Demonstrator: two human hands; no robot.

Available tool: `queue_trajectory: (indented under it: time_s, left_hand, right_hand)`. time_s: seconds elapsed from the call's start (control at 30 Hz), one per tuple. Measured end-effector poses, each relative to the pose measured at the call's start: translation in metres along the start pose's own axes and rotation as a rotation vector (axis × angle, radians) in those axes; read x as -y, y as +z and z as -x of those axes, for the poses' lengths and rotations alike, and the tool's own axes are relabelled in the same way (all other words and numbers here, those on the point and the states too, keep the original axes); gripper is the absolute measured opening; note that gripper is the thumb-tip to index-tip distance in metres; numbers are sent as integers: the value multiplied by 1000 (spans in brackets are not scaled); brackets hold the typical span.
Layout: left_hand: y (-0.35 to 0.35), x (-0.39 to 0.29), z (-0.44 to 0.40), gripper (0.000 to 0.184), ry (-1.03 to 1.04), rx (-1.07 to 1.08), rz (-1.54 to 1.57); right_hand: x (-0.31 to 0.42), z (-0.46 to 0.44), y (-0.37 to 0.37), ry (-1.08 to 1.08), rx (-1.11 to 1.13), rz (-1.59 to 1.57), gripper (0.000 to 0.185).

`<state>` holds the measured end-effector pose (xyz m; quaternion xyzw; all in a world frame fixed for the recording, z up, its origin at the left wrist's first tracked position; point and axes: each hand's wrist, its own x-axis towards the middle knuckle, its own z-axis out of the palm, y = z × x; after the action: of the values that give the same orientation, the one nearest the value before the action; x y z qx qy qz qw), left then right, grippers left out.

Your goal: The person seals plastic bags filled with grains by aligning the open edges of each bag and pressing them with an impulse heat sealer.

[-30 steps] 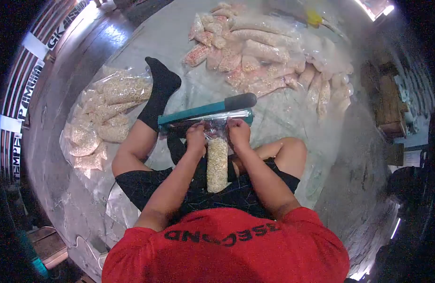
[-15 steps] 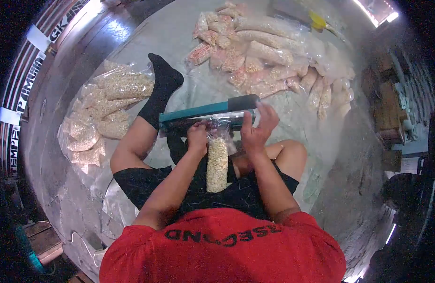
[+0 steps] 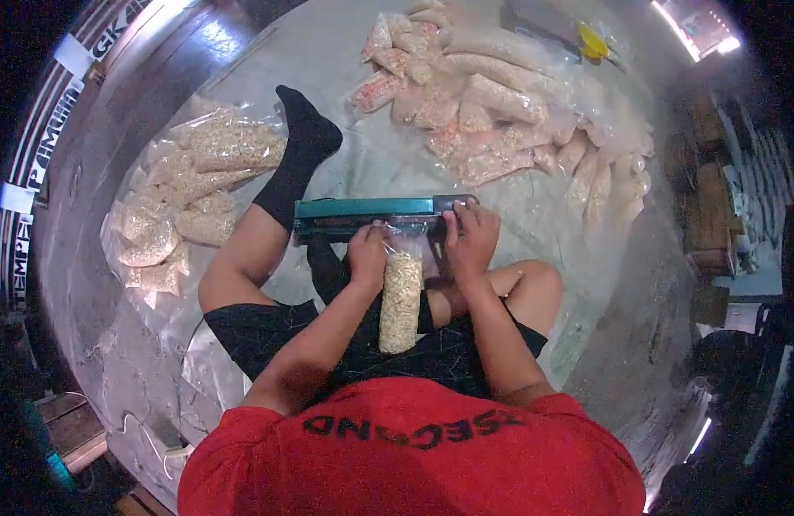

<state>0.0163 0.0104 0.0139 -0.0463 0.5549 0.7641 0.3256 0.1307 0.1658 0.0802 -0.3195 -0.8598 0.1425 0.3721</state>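
Note:
A teal impulse heat sealer lies crosswise over my lap, its arm lowered. My left hand pinches the top of a clear plastic bag near the sealer's front edge. Pale, small pieces fill the bag, which extends from the sealer toward my body. The bag's mouth enters between the sealer's jaws, where its end is hidden. My right hand grips the black handle end of the sealer's arm, with fingers over the top.
Filled clear bags are heaped left of my outstretched leg. A larger pile of filled bags spreads across the floor sheet ahead, with a yellow object behind it. Wooden shelving stands at the right, and a white cable lies at lower left.
The sealer's arm has come down from a raised angle to nearly level. My right hand has moved from open beside the handle to gripping it. My left hand stays at the bag.

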Motion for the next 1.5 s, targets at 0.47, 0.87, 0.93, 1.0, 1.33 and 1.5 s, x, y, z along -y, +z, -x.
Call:
queue_trajectory:
  time_s: [0.47,0.87,0.93,1.0,1.33,1.5]
  left_hand:
    - [-33,-16,26,40,-488,-32,119]
    - [-34,-18,15,38,-480,88,177]
    - [-29,-29,15,37,-466,135,220]
    - [-25,-43,17,37,-594,133,154]
    - [-30,6,2,39,-470,483,202]
    - [-16,-27,23,34,-582,542,71]
  right_hand:
    - [-3,8,14,-65,57,167,26]
    - [-12,16,25,-90,60,252,26]
    - [-17,17,25,-86,87,239,28]
    - [-18,18,25,-85,70,225,27]
    - [-4,14,14,-109,12,143,25]
    - [1,11,4,-119,1,114,25]
